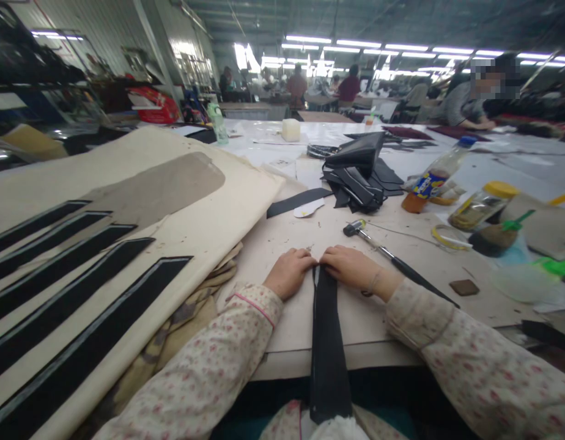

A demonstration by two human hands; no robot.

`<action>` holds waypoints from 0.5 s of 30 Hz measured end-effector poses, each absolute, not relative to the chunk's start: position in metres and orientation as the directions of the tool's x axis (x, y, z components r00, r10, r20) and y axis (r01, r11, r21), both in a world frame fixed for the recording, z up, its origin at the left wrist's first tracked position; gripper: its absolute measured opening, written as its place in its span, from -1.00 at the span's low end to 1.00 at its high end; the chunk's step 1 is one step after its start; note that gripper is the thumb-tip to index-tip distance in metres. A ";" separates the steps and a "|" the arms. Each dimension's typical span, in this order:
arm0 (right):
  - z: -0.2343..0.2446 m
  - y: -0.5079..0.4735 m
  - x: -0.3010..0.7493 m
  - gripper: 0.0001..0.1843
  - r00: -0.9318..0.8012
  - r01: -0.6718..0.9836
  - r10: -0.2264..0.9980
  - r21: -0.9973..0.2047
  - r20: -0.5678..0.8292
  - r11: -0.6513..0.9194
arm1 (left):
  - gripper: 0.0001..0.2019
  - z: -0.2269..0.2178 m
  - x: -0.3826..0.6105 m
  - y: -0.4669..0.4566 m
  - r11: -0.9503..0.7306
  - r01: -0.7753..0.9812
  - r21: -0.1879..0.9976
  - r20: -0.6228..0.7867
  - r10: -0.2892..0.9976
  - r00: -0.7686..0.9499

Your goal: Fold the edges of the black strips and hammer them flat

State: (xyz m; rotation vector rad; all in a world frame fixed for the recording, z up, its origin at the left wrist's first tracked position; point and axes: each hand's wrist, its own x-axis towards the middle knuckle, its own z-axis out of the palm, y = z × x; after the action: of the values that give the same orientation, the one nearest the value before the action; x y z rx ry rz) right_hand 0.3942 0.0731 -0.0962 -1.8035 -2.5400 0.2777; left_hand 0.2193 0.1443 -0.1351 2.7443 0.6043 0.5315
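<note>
A long black strip (327,342) of material lies on the worktable (319,232) and hangs over its near edge toward me. My left hand (289,272) and my right hand (349,266) sit side by side on the strip's far end, fingers curled and pressed down on it. A small hammer (383,250) with a black handle lies just right of my right hand.
Several black strips with pale edges (71,305) lie on beige boards (181,201) at left. A heap of black pieces (360,174), a bottle (433,177), a yellow-lidded jar (482,205) and a brush pot (493,235) stand beyond. Other people work at far tables.
</note>
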 end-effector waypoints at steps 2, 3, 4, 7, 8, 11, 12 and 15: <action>-0.097 0.080 0.399 -0.75 -0.303 0.940 0.946 -0.196 -0.110 0.279 | -0.69 -0.142 0.219 0.146 -0.744 0.395 0.539 0.316 0.613 0.724; -0.098 0.084 0.402 -0.76 -0.285 0.942 0.950 -0.220 -0.126 0.253 | -0.67 -0.144 0.218 0.146 -0.682 0.402 0.611 0.303 0.671 0.677; -0.099 0.087 0.405 -0.76 -0.266 0.943 0.953 -0.244 -0.146 0.226 | -0.66 -0.145 0.217 0.146 -0.638 0.400 0.658 0.286 0.703 0.651; -0.102 0.093 0.413 -0.83 -0.230 0.936 0.954 -0.312 -0.194 0.162 | -0.68 -0.142 0.215 0.141 -0.602 0.362 0.712 0.244 0.695 0.677; -0.102 0.094 0.417 -0.85 -0.225 0.931 0.954 -0.332 -0.199 0.151 | -0.69 -0.140 0.215 0.137 -0.590 0.346 0.729 0.222 0.683 0.696; -0.098 0.090 0.427 -0.88 -0.216 0.913 0.962 -0.385 -0.170 0.137 | -0.62 -0.131 0.214 0.121 -0.499 0.322 0.805 0.102 0.650 0.753; -0.095 0.088 0.431 -0.89 -0.208 0.907 0.966 -0.399 -0.152 0.133 | -0.56 -0.127 0.215 0.116 -0.460 0.317 0.830 0.053 0.629 0.775; -0.086 0.081 0.442 -0.90 -0.172 0.896 0.981 -0.428 -0.087 0.119 | -0.36 -0.114 0.217 0.102 -0.279 0.316 0.907 -0.128 0.533 0.836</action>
State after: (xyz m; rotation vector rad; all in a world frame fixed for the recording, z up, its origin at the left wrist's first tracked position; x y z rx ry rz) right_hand 0.4418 0.0810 -0.0860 -1.8652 -2.1761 0.5754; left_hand 0.2172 0.1024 -0.1141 1.8876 0.6372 0.2403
